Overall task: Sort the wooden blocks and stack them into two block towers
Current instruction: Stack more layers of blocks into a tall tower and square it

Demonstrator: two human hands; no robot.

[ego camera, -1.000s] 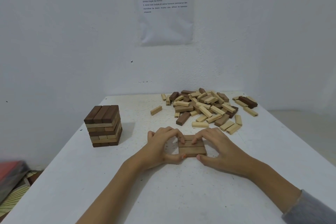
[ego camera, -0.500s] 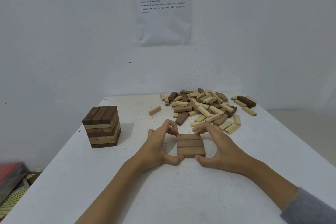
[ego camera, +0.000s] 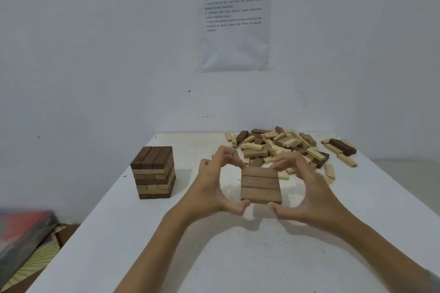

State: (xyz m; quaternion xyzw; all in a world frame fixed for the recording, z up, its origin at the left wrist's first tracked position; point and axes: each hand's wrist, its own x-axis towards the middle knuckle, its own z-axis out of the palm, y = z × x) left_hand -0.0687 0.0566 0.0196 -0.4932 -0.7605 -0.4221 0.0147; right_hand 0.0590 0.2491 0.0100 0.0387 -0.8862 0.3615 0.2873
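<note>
Head view: both hands clamp a three-block slab

Three brown blocks lie side by side as one flat slab (ego camera: 260, 185), framed by two hands. The left hand (ego camera: 214, 188) has its thumb hooked on the near left corner and its curled fingertips on the far left corner. The right hand (ego camera: 307, 192) mirrors it, thumb at the near right corner and fingers bent over the far edge. Both hands are gripping, pinching the slab from front and back. I take that squeeze to be the point of the hold: pressure from both sides keeps the three loose pieces tight together, so they stay flush and can be handled as one layer.

A shadow under the edge by the thumbs suggests the slab is just off the table (ego camera: 214, 257), though from here I can't be sure it isn't resting there.

Well out past the left hand's knuckles stands a finished-looking tower (ego camera: 153, 171) of mixed dark and pale layers. Just beyond the fingertips of both hands sprawls the unsorted pile (ego camera: 281, 147), close enough to reach without shifting. This slab looks like the base of the second tower, so most of the stacking lies ahead.
</note>
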